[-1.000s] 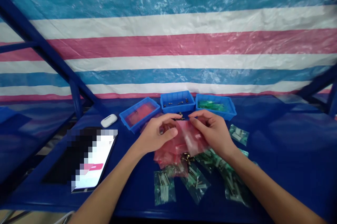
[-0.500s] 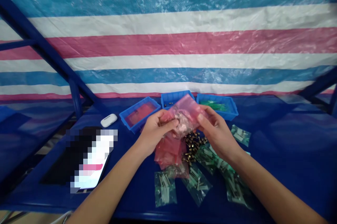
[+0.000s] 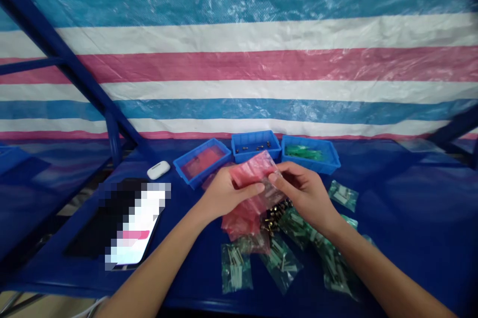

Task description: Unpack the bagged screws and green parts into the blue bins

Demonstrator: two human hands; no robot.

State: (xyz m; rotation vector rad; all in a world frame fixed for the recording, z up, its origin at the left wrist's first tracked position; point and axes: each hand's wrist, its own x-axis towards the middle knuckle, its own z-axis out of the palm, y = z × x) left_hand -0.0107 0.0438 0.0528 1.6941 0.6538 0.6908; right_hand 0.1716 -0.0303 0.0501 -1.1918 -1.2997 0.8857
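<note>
Between my two hands I hold a pink plastic bag (image 3: 251,168), clear and shiny toward its lower part. My left hand (image 3: 226,193) pinches its left side, thumb on top. The thumb and fingers of my right hand (image 3: 300,188) close on its right edge. Whatever may be inside the bag is too blurred to name. Just below lie more pink bags (image 3: 241,226), next to a pile of small brass-coloured metal parts (image 3: 274,216). Greenish clear bags with pale, stick-like pieces (image 3: 236,268) spread out in front and under my right forearm.
Three blue trays stand behind my hands: one with pink bags (image 3: 179,166), one with a few small metal parts (image 3: 236,144), one with green bags (image 3: 334,151). A white case (image 3: 158,170) and a lit, blurred-out screen (image 3: 138,238) lie left. A striped tarp (image 3: 261,66) hangs behind.
The bag has come down a little toward the table and now lies flatter between my hands. My fingers have shifted along it, the right ones closer to the left. The view has tilted slightly.
</note>
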